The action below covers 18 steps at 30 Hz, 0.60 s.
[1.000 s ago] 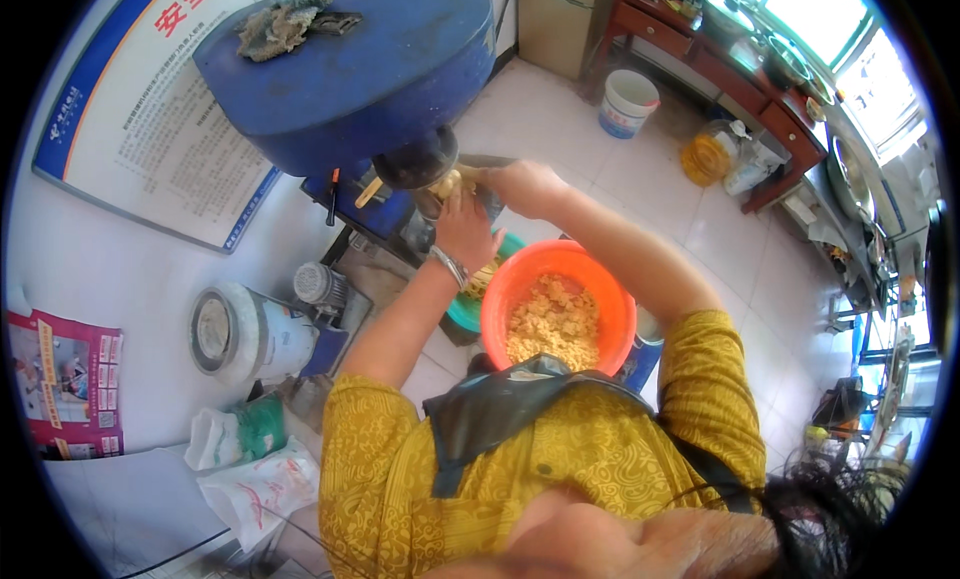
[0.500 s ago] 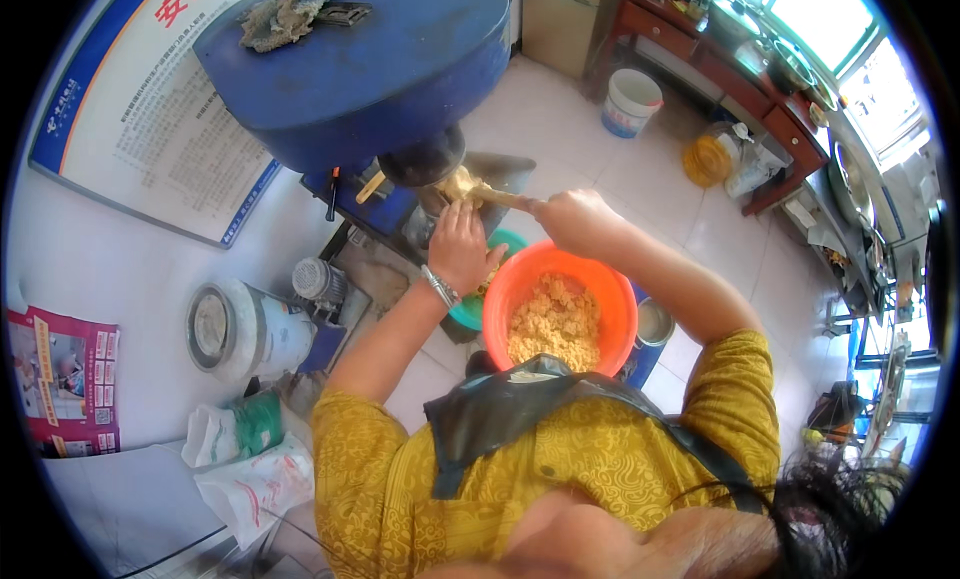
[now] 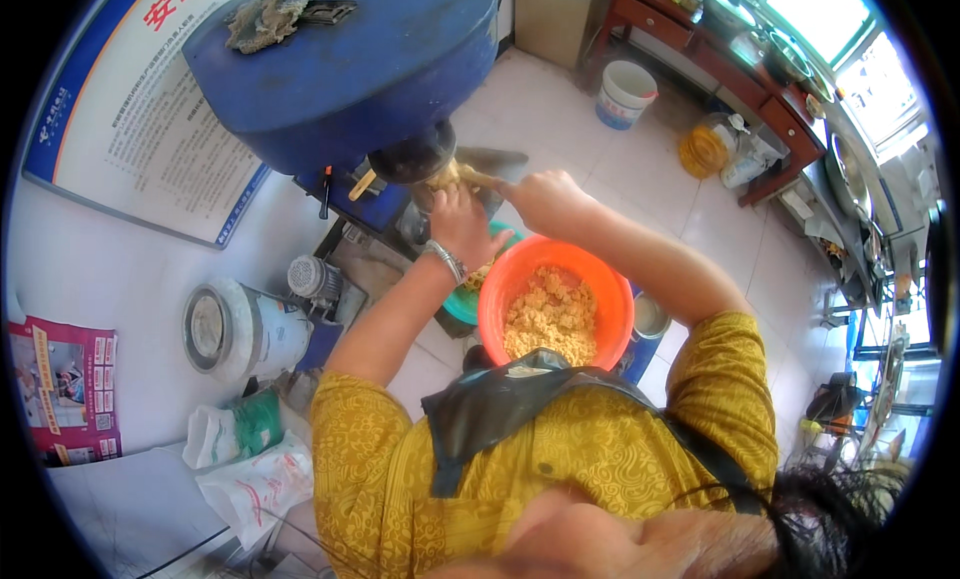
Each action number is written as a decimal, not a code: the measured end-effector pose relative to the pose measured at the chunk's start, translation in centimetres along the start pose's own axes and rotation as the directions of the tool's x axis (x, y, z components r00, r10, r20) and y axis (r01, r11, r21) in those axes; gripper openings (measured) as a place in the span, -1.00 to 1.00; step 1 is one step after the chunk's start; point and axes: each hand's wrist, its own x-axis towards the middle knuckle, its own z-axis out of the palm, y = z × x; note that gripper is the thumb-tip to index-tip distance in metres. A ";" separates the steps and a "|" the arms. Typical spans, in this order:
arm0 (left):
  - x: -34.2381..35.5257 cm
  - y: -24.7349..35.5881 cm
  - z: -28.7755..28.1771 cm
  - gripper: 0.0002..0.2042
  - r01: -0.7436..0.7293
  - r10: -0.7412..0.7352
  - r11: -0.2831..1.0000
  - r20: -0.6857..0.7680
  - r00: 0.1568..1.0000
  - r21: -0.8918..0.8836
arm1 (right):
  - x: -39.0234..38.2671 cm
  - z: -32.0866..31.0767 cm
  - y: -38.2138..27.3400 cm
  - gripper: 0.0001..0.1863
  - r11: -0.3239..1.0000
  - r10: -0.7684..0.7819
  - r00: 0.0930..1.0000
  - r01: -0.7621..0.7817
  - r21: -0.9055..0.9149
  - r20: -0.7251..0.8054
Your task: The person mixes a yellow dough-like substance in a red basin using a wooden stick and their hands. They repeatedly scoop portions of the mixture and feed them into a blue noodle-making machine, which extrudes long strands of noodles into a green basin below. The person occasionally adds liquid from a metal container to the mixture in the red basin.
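Lumpy yellow mash (image 3: 444, 178);
right hand (image 3: 545, 201) grips a stick (image 3: 482, 179); left hand (image 3: 461, 224), grip I can't tell; tub rim (image 3: 625, 304) near; floor (image 3: 720, 249) beyond.

A round orange plastic tub (image 3: 613, 289) is near, in the middle, with lumpy yellow mash (image 3: 550, 324) in it. A round green basin (image 3: 460, 306) is just left of the tub, partly behind it. A big blue rounded machine (image 3: 345, 89) is farther away, on the left, with a crumpled grey cloth (image 3: 270, 17) on top. A round white plastic bucket (image 3: 627, 91) is far off, right of the machine. Right of it, a clear plastic jug of yellow liquid (image 3: 702, 153) sits beside a brown wooden desk (image 3: 652, 22).
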 end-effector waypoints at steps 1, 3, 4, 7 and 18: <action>0.2 0.1 -0.1 -0.23 0.000 0.000 1.000 -0.004 1.000 -0.003 | 0.1 0.2 0.0 -0.47 1.000 0.002 1.000 -0.002 -0.001 -0.016; 0.8 0.3 -0.4 -0.21 0.011 -0.011 1.000 0.035 0.999 -0.017 | 0.3 0.4 0.0 -0.48 1.000 0.021 1.000 -0.021 -0.006 -0.021; 1.2 0.3 -0.6 -0.20 0.023 -0.021 0.999 0.077 0.997 -0.027 | 0.6 0.3 0.1 -0.48 0.999 0.038 0.999 -0.038 -0.009 -0.008; 1.5 0.4 -0.5 -0.15 0.036 -0.034 0.999 0.099 0.995 -0.021 | 1.0 -0.1 0.8 -0.46 0.996 0.072 0.997 -0.073 0.044 0.021; 0.3 -0.8 2.0 -0.16 -0.037 0.030 0.997 -0.118 0.993 -0.065 | 0.2 0.1 1.9 -0.37 0.946 0.208 0.978 -0.194 0.262 -0.029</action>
